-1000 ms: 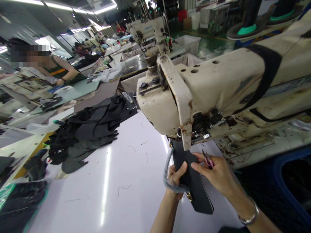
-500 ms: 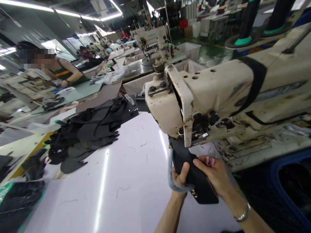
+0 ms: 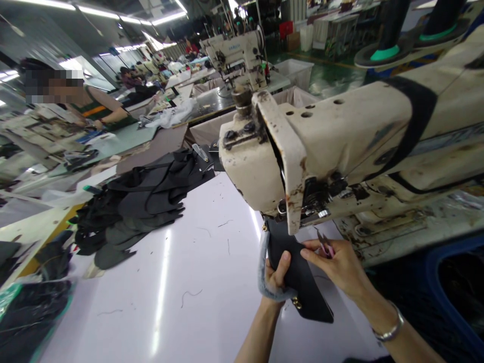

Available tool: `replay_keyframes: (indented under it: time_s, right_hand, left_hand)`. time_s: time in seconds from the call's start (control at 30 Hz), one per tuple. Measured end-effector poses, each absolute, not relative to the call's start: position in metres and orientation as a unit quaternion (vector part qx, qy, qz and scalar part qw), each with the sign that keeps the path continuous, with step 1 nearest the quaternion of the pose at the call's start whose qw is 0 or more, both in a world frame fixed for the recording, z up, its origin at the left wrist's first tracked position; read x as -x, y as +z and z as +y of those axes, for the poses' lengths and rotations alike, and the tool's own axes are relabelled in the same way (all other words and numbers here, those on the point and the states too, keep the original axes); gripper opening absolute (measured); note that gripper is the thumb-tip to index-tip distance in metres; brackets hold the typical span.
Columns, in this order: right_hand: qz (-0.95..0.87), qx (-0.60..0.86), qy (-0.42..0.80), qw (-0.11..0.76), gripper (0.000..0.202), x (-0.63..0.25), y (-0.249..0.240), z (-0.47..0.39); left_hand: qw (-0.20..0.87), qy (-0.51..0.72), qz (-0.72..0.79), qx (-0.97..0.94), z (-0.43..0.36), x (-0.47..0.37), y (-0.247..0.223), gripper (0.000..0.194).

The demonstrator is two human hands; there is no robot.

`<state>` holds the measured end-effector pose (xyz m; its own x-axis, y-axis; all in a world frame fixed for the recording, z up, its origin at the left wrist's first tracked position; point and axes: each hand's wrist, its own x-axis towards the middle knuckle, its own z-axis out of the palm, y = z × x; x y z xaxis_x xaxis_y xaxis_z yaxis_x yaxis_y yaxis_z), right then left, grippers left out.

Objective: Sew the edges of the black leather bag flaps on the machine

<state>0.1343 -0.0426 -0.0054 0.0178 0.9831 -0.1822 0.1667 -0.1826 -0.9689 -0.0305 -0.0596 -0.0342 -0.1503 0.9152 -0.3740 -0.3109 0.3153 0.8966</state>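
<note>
- Seeing at the lower left a plastic-wrapped bundle lying beside the white tabletop.
- Seeing farther back a co-worker bending over another machine, in an orange-striped green garment.
- Having a heap of dark cut pieces spreading over the table's far left part, with loose threads lying scattered nearer.
- Seeing a second sewing machine standing in the background.
- Having the sewing machine head jutting in close, overhanging the upper end of the work; not being able to tell what is touching under it.
- Looping a fuzzy grey strap between two gold clasps, around the base of the left hand.
- Grasping the black panel with that left hand, pressing the thumb on top; slanting the panel from beneath the head toward the lower right.
- Gripping pink-handled snips in the right hand, pointing blades up, and bringing thumb and forefinger together at the panel's right edge.
- Wearing a silver bracelet on the right wrist.
- Seeing dark thread spools standing above, a blue bin below.
</note>
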Motion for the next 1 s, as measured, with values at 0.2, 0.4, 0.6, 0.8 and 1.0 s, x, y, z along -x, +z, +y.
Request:
replay_keyframes:
  time_s: [0.2,0.4,0.6,0.8,1.0]
  right_hand:
    - [-0.486,0.589,0.511,0.395,0.017,-0.134,0.0,-0.039]
    - [-0.491,0.593,0.51,0.384,0.015,-0.133,0.002,-0.038]
    - [-0.484,0.63,0.48,0.371,0.02,-0.129,0.005,-0.039]
    - [-0.503,0.602,0.499,0.368,0.023,-0.131,0.007,-0.035]
    - [-0.502,0.567,0.534,0.376,0.026,-0.133,0.007,-0.024]
  left_hand:
    - [0.693,0.47,0.49,-0.241,-0.052,0.036,-0.04,0.05]
    - [0.712,0.465,0.472,-0.232,-0.05,0.036,-0.052,0.049]
    - [0.708,0.475,0.476,-0.216,-0.051,0.037,-0.055,0.048]
    - [0.692,0.49,0.491,-0.2,-0.054,0.028,-0.04,0.048]
    - [0.655,0.486,0.547,-0.188,-0.066,0.021,-0.025,0.046]
